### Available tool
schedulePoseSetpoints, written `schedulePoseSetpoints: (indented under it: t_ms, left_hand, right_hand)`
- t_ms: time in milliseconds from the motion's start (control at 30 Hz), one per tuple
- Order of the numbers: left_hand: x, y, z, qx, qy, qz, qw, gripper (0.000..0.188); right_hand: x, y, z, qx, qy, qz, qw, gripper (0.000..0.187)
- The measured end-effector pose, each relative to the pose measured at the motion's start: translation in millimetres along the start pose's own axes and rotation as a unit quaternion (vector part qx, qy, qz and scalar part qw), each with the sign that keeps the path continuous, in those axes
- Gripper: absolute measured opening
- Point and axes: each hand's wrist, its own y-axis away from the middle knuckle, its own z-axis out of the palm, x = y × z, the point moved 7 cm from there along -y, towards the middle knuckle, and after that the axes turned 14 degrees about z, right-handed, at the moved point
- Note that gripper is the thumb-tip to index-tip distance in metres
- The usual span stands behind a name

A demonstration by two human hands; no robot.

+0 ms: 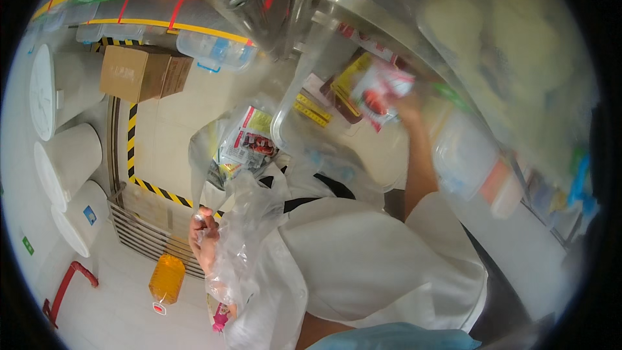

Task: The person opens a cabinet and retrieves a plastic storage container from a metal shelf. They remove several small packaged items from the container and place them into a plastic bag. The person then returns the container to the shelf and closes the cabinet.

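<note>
My left hand (202,236) grips the gathered edge of a clear plastic bag (243,220) that hangs open in front of my white coat. Several red-and-white printed packets (249,142) lie in the bag's far part. My right hand (405,107) is raised toward the metal table edge and holds a small red-and-white packet (379,94), blurred by motion. Yellow-and-red packets (346,87) lie on the surface just beyond that hand.
Three white lidded buckets (65,155) stand at the left. A brown cardboard box (142,74) sits on the floor behind black-and-yellow hazard tape (133,136). An orange bottle (166,279) lies by a metal floor grate (146,230). Clear containers (466,155) line the right counter.
</note>
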Motion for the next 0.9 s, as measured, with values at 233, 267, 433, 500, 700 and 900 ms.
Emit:
schedulePoseSetpoints:
  t_ms: [233, 267, 433, 500, 700, 900]
  left_hand:
    - [-9, 2, -10, -0.005, -0.011, -0.024, 1.0, 0.035]
    - [-3, 3, -4, 0.004, -0.006, -0.019, 1.0, 0.035]
    - [15, 2, 16, 0.04, 0.028, 0.005, 0.999, 0.04]
    - [18, 3, 23, 0.053, 0.021, -0.014, 0.998, 0.042]
    - [11, 2, 18, 0.038, 0.023, 0.001, 0.999, 0.063]
    - [7, 0, 14, 0.023, 0.059, 0.022, 0.998, 0.063]
  right_hand:
    - [-16, -131, -29, 0.08, 0.027, -0.041, 0.996, 0.034]
    - [-24, -148, -12, 0.078, 0.063, -0.061, 0.993, 0.033]
    - [-39, -193, 35, 0.112, 0.19, -0.094, 0.971, 0.029]
    - [-59, -181, 41, 0.171, 0.211, -0.127, 0.954, 0.027]
    - [-133, 62, 94, 0.041, -0.166, -0.345, 0.923, 0.014]
    - [-153, 194, 292, -0.207, 0.199, -0.597, 0.749, 0.016]
